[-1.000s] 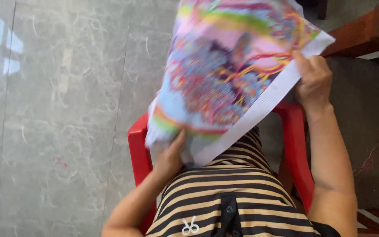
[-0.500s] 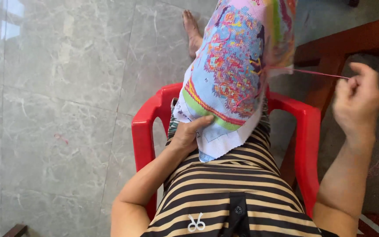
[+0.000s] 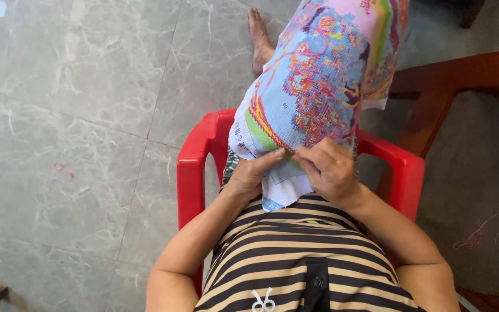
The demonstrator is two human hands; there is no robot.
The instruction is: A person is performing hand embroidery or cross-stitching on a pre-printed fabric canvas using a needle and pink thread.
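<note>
Floor (image 3: 76,115): grey marbled tiles, filling the nine o'clock half; a bare foot (image 3: 259,36) rests on it at twelve o'clock

Chair (image 3: 194,167): red plastic, arms either side of the seated person in a striped top

Wooden frame (image 3: 463,72): brown, at two o'clock, beside the chair

Cross-stitch cloth (image 3: 319,86): many-coloured needlework on white ground, draped over the lap, running from centre up to one o'clock; keep its lower edge taut and flat so each stitch lands true

Left hand (image 3: 252,173): closed, pinching the cloth's lower edge from beneath

Right hand (image 3: 330,167): fingertips pressed to the cloth just beside the left; needle not visible, so grip cannot be told

Small scissors (image 3: 264,300): white, hanging on the top at six o'clock
</note>
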